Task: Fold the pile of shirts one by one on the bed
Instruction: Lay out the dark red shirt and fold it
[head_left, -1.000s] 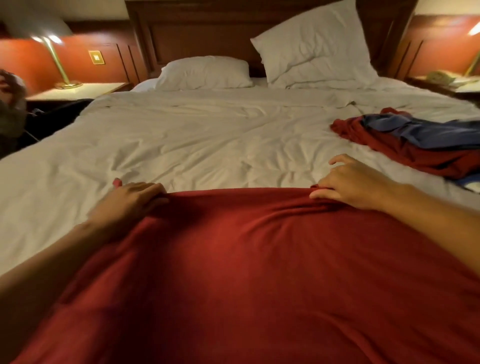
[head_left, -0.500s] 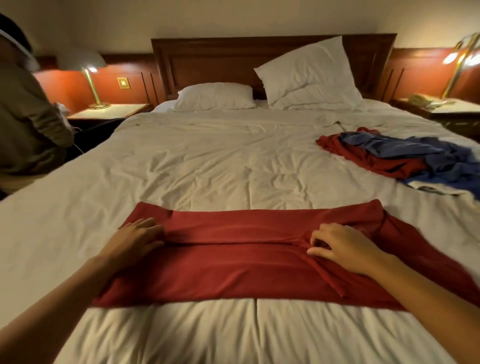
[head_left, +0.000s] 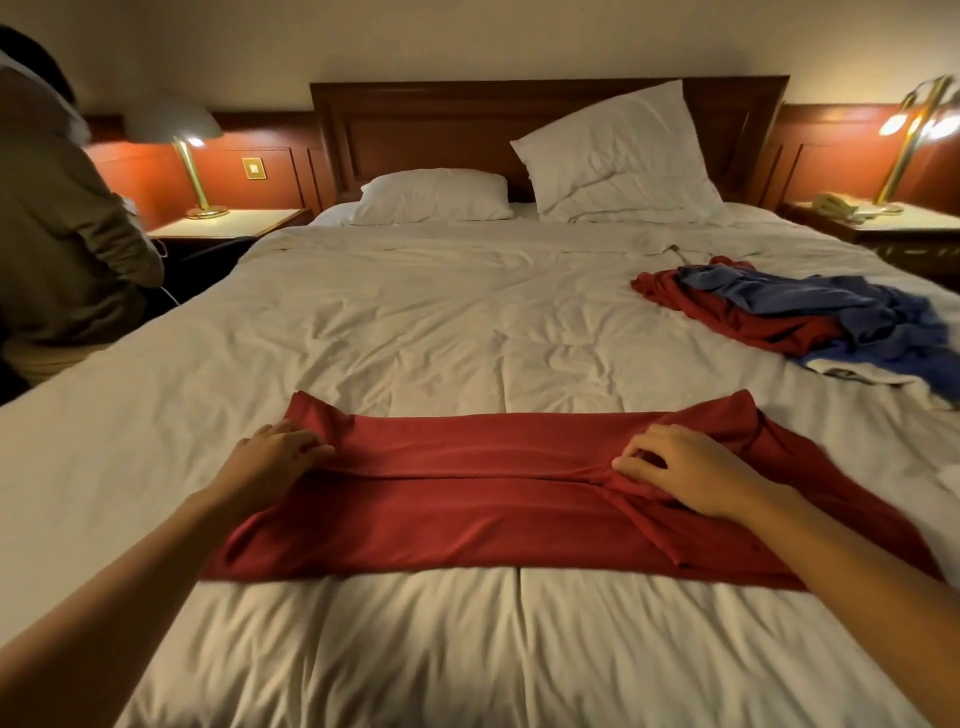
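The shirt pile (head_left: 810, 317) runs off the right edge, white garment (head_left: 857, 373) mostly buried.

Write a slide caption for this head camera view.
The left hand and right hand hold a half-folded red shirt on the bed; a pile of shirts waits nearby.

We see a matt red cloth shirt (head_left: 467, 499) on the bed's crumpled white cotton cover (head_left: 415, 338), and a glossy dark wooden headboard (head_left: 441, 130).

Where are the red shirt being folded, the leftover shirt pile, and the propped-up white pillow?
Red fabric shirt being folded (head_left: 467, 509): head view, flat middle panel.
Red-and-blue pile of unfolded shirts (head_left: 831, 306): head view, blue top shirt.
Propped-up white pillow (head_left: 618, 156): head view, centre of its face.
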